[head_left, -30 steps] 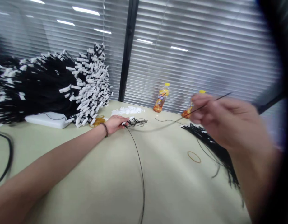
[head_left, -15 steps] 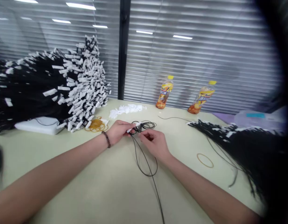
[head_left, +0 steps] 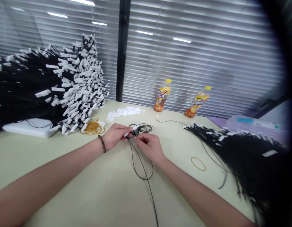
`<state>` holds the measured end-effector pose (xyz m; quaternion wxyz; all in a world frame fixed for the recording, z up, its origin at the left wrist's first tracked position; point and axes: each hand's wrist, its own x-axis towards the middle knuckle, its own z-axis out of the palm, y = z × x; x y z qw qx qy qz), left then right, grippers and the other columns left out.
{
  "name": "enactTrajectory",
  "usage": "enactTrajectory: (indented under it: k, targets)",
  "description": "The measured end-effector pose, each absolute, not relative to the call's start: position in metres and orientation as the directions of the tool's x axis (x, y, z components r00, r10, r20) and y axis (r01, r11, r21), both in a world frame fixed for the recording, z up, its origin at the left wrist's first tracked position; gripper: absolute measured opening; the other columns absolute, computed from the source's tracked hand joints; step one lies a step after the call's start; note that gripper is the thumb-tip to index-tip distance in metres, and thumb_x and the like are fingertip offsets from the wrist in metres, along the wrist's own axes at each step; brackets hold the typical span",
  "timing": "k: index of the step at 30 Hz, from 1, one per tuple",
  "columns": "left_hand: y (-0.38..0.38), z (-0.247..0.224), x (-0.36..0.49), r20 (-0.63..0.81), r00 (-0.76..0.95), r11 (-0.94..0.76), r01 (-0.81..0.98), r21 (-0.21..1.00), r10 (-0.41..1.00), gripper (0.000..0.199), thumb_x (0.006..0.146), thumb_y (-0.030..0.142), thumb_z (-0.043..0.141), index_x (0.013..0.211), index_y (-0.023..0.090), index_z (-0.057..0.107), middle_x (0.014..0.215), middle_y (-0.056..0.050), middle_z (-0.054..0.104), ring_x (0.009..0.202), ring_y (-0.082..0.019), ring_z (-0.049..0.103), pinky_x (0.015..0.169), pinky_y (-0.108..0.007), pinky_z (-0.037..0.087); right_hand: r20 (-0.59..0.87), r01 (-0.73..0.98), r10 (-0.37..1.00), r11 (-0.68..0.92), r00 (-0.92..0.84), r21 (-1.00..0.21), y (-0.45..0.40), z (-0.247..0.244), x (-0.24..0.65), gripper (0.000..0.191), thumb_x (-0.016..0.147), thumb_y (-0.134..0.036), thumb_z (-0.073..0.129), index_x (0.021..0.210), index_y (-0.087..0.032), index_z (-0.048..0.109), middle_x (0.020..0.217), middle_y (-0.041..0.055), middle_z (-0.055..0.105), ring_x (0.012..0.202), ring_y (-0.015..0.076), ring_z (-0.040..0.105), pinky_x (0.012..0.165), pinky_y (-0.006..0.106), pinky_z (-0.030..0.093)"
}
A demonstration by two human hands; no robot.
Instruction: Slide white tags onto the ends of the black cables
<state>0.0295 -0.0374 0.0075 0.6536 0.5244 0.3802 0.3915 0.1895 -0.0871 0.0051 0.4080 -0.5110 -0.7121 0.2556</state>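
Note:
A coiled black cable (head_left: 144,128) with white tags is held above the middle of the table. My left hand (head_left: 116,135) pinches it at its left end, by the white tags. My right hand (head_left: 150,146) is closed at the coil's lower edge, thumb and forefinger together against the strands; exactly what they grip is too small to tell. Below the hands hangs a loose loop, and one long strand runs down to the bottom edge of the view.
Yellow rubber bands (head_left: 92,127) and white tags (head_left: 124,112) lie behind my left hand. A big tagged cable pile (head_left: 82,85) stands left, another bundle (head_left: 240,154) right. One rubber band (head_left: 198,164) lies near my right forearm. Two bottles (head_left: 163,96) stand by the blinds.
The view has shifted slightly, so most things appear further left. Both hands stay at the coil, with my right fingers a little closer to my left hand.

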Motion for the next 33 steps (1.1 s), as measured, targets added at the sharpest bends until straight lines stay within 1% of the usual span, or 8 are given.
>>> enactTrajectory:
  k: [8,18,20,24,27,31,33]
  targets:
    - [-0.0356,0.0054,0.0287,-0.066,0.414,0.138,-0.145,0.98,0.908,0.032,0.065,0.04,0.062,0.076,0.01,0.063,0.066,-0.004,0.058,0.061,-0.01,0.049,0.049,-0.018,0.035,0.26,0.476,0.952,0.307,-0.164,-0.824,-0.0856,0.0125,0.1887,0.023,0.079,-0.031,0.047,0.071,-0.013,0.059,0.057,0.0,0.054,0.05,0.0077,0.041,0.047,0.018,0.032]
    - [-0.0377,0.0072,0.0291,-0.063,0.438,0.131,-0.126,0.983,0.897,0.029,0.064,0.04,0.062,0.072,0.012,0.063,0.064,-0.003,0.058,0.058,-0.009,0.048,0.049,-0.018,0.033,0.303,0.502,0.936,0.352,-0.18,-0.79,-0.0869,0.0078,0.1886,0.023,0.08,-0.032,0.045,0.073,-0.014,0.058,0.058,-0.0003,0.053,0.051,0.0084,0.043,0.048,0.018,0.032]
    - [-0.0379,0.0068,0.0288,-0.059,0.436,0.125,-0.125,0.984,0.898,0.03,0.064,0.04,0.062,0.073,0.011,0.063,0.064,-0.003,0.058,0.059,-0.009,0.048,0.049,-0.018,0.033,0.315,0.528,0.93,0.367,-0.189,-0.766,-0.0876,0.0077,0.1882,0.023,0.081,-0.031,0.043,0.074,-0.014,0.058,0.058,-0.0004,0.053,0.051,0.0087,0.043,0.048,0.019,0.032]
    - [-0.0381,0.0063,0.0287,-0.053,0.433,0.105,-0.097,0.99,0.9,0.035,0.064,0.042,0.061,0.077,0.01,0.064,0.066,-0.005,0.058,0.059,-0.009,0.048,0.049,-0.018,0.031,0.386,0.609,0.902,0.419,-0.194,-0.674,-0.0893,0.0105,0.1868,0.021,0.082,-0.025,0.042,0.07,-0.015,0.056,0.06,-0.0009,0.052,0.052,0.0085,0.042,0.051,0.019,0.031]
    - [-0.0394,0.0073,0.0296,-0.055,0.431,0.099,-0.08,0.992,0.901,0.037,0.064,0.044,0.061,0.077,0.009,0.064,0.065,-0.005,0.057,0.058,-0.009,0.047,0.049,-0.019,0.03,0.421,0.635,0.883,0.448,-0.206,-0.629,-0.0909,0.0131,0.1857,0.02,0.082,-0.022,0.04,0.071,-0.015,0.055,0.063,-0.0007,0.053,0.054,0.0086,0.043,0.053,0.019,0.031]
    - [-0.0427,0.009,0.0311,-0.001,0.425,0.025,-0.051,0.998,0.905,0.038,0.067,0.046,0.057,0.071,0.009,0.063,0.06,-0.003,0.054,0.054,-0.008,0.043,0.048,-0.019,0.028,0.457,0.673,0.863,0.47,-0.214,-0.571,-0.0934,0.0134,0.1843,0.02,0.082,-0.02,0.039,0.073,-0.015,0.056,0.066,0.0009,0.054,0.059,0.0103,0.045,0.058,0.02,0.031]
    - [-0.0436,0.0089,0.0317,0.014,0.449,0.008,-0.047,0.999,0.893,0.039,0.069,0.046,0.055,0.069,0.008,0.062,0.059,-0.002,0.053,0.052,-0.007,0.04,0.048,-0.019,0.026,0.464,0.69,0.862,0.464,-0.206,-0.555,-0.0936,0.0123,0.1834,0.019,0.081,-0.019,0.039,0.072,-0.015,0.055,0.067,0.0016,0.054,0.061,0.011,0.046,0.059,0.02,0.032]
